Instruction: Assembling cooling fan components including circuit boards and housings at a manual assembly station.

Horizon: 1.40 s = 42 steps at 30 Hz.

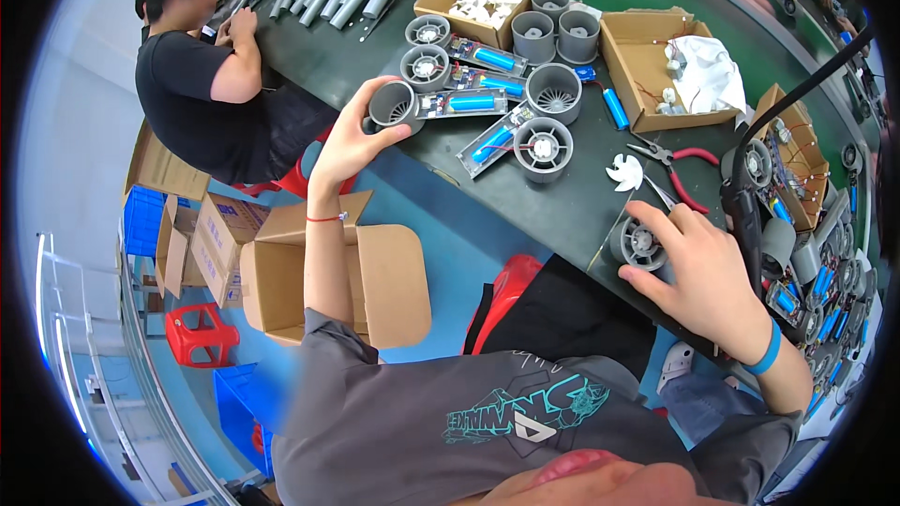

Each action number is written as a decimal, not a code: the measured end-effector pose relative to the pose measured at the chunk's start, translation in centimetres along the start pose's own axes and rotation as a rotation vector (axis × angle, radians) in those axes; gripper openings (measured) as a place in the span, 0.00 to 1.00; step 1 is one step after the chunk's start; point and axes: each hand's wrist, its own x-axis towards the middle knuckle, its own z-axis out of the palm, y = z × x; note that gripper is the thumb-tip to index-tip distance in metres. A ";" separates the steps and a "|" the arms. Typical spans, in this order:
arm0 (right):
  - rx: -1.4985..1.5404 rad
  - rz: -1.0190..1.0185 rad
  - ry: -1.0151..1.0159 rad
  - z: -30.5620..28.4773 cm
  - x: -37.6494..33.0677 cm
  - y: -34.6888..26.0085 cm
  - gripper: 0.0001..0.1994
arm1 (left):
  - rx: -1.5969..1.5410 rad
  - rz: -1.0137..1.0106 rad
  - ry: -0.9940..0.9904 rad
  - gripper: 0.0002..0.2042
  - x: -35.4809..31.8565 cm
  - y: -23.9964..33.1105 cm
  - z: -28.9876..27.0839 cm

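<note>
Gray cup [395, 104] between left fingers [362, 100], gray fan housing [639, 241] between right fingers [653, 224]

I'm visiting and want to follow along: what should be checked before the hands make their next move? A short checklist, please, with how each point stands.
1. Left hand on the grey cup: ok, thumb and fingers are around it.
2. Right hand firmly gripping the round grey fan: cannot tell; thumb and fingers are at its sides.
3. Fan well back from the edge of the table: not ok, it sits near the edge.
4. White propeller apart from that fan: ok.
5. Pliers clear of the right hand: cannot tell; one red handle ends close by.
</note>
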 end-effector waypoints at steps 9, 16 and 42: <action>0.027 0.070 -0.044 -0.2 -1.1 0.0 0.37 | 0.541 0.153 0.399 0.36 -1.4 3.3 4.4; 0.044 0.061 0.133 1.6 -2.4 -0.2 0.43 | 0.560 0.144 0.129 0.31 -3.4 7.6 12.9; 0.250 0.047 0.616 3.3 -7.2 0.3 0.31 | 0.064 0.366 0.156 0.26 -7.2 13.4 19.6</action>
